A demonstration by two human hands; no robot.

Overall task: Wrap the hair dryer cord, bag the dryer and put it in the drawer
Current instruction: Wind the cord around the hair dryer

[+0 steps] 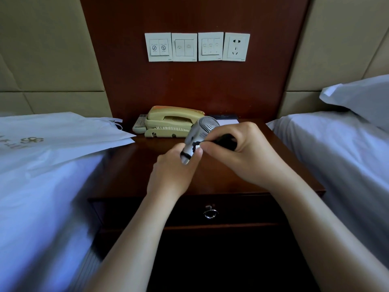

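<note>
Head view: over the nightstand, the left hand grips the dryer by its lower end, and the right hand holds the black cord tight. If this tension drops, the loops may slip off and unwind.

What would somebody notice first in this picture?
The two hands in the middle: the left hand grips a silver hair dryer while the right hand holds its black cord, above a dark nightstand. Behind them sits a yellowish telephone, under white wall switches.
</note>
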